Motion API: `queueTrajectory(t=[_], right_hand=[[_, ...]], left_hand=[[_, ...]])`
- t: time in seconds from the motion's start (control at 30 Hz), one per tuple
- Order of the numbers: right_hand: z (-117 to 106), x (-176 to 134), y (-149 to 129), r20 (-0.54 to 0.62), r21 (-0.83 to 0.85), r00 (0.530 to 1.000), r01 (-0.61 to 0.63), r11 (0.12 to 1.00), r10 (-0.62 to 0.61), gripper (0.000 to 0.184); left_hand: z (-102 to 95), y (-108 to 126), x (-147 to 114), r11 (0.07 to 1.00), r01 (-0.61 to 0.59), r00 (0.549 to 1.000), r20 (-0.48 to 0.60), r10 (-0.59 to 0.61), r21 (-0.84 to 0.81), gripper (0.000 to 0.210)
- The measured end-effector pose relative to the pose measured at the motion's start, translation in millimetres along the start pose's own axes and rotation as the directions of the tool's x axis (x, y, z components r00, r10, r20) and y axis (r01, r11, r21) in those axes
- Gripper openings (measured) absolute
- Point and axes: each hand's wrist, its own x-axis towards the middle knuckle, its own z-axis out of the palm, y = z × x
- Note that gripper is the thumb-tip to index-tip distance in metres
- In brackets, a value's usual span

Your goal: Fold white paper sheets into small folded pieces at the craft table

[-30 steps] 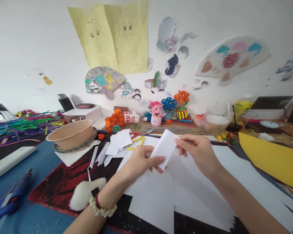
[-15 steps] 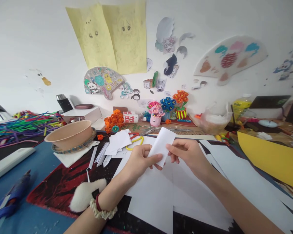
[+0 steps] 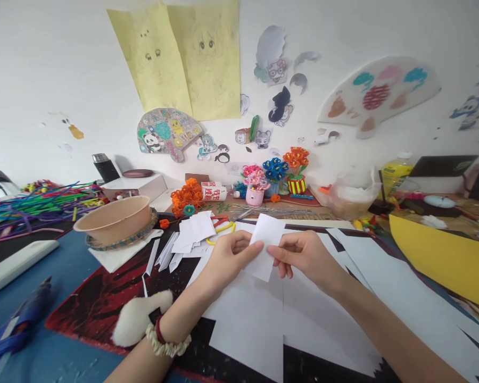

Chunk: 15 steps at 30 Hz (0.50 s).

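Observation:
A small folded rectangle of white paper (image 3: 265, 250) is held up between my two hands, tilted slightly. My left hand (image 3: 235, 255) pinches its left side, thumb lying on the front face. On the right side, my right hand (image 3: 299, 252) grips the edge between thumb and curled fingers. Larger white sheets (image 3: 249, 330) lie flat beneath both hands. Behind my left hand rests a pile of cut white paper pieces (image 3: 193, 234), with yellow-handled scissors (image 3: 225, 234) partly hidden next to it.
A peach-coloured bowl (image 3: 112, 218) stands at the left, above a blue glue gun (image 3: 19, 324). White fluffy material (image 3: 135, 322) lies beside my left forearm. Yellow card (image 3: 443, 260) and more white sheets (image 3: 407, 287) spread to the right. Pipe-cleaner flowers (image 3: 275, 173) stand by the wall.
The folded paper has turned more upright and dropped slightly. My left thumb has shifted higher on its face, and my right hand has come a little closer to the left.

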Motion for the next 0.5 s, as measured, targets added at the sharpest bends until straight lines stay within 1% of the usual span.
queueTrajectory(t=[0.1, 0.23, 0.33, 0.4, 0.5], right_hand=[[-0.3, -1.0, 1.3, 0.078, -0.009, 0.997, -0.017, 1.000, 0.017, 0.037], [0.7, -1.9, 1.9, 0.160, -0.018, 0.986, -0.040, 0.999, 0.042, 0.035], [1.1, -1.4, 2.3, 0.183, -0.015, 0.981, -0.062, 0.998, 0.064, 0.035], [1.1, -0.7, 3.3, 0.188, -0.006, 0.980, -0.070, 0.998, 0.070, 0.035], [0.9, -0.3, 4.9, 0.190, 0.010, 0.979, -0.079, 0.997, 0.076, 0.035]], left_hand=[[2.3, 3.1, -1.0, 0.999, -0.038, 0.998, -0.060, 0.037, -0.020, 0.023], [2.1, 3.3, -0.9, 0.995, -0.087, 0.991, -0.103, 0.083, -0.041, 0.022], [0.5, 0.4, -0.9, 0.992, -0.121, 0.980, -0.159, 0.123, 0.018, 0.022], [-0.3, -1.9, -0.8, 0.990, -0.122, 0.972, -0.191, 0.134, 0.075, 0.024], [-0.9, -3.9, -0.3, 0.988, -0.107, 0.971, -0.200, 0.129, 0.115, 0.026]])
